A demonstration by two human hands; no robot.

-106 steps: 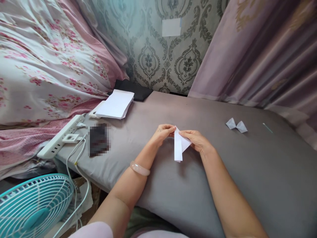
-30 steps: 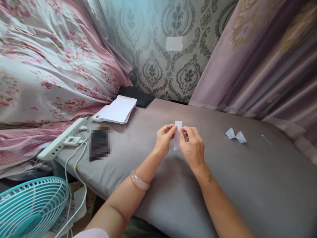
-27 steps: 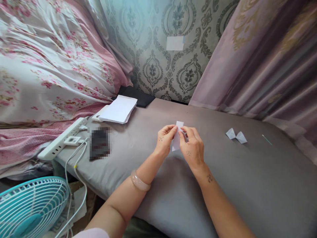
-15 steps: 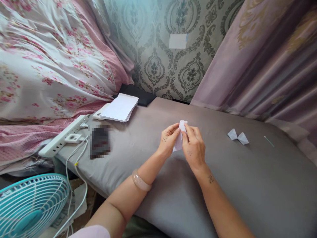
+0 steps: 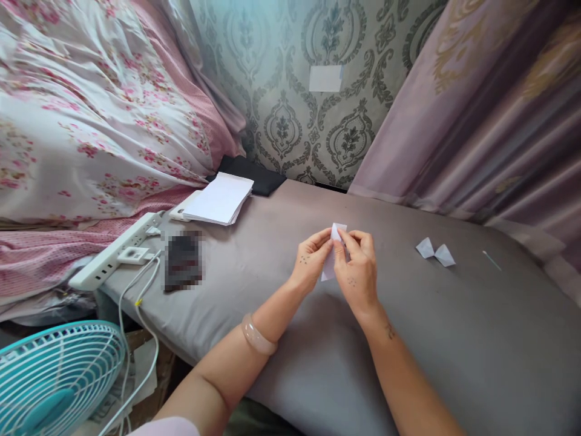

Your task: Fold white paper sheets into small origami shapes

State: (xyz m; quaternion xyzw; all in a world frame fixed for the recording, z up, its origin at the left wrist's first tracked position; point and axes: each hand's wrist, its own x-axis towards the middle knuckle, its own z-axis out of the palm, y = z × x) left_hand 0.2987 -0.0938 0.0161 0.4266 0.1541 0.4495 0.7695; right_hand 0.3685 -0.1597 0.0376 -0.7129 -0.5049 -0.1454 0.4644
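A small piece of folded white paper (image 5: 329,267) is held upright between both hands, above the grey-covered surface (image 5: 281,260). My left hand (image 5: 311,257) pinches its left side between thumb and fingers. From the right, my right hand (image 5: 356,263) closes on its upper part, thumb and fingertips at a fold near the top. The fingers hide much of the paper, so its full shape cannot be made out. To the right lie two folded white paper pieces (image 5: 445,255), their corners close together.
A stack of white paper (image 5: 220,198) lies at the back left by a black flat item (image 5: 258,175). Left are a white power strip (image 5: 113,254), cables, a blurred dark object (image 5: 183,260) and a turquoise fan (image 5: 59,375). A thin pale stick (image 5: 492,260) lies far right.
The paper's top edge has tipped over to the right, showing a folded flap. Both hands have shifted very slightly; the other things lie as before.
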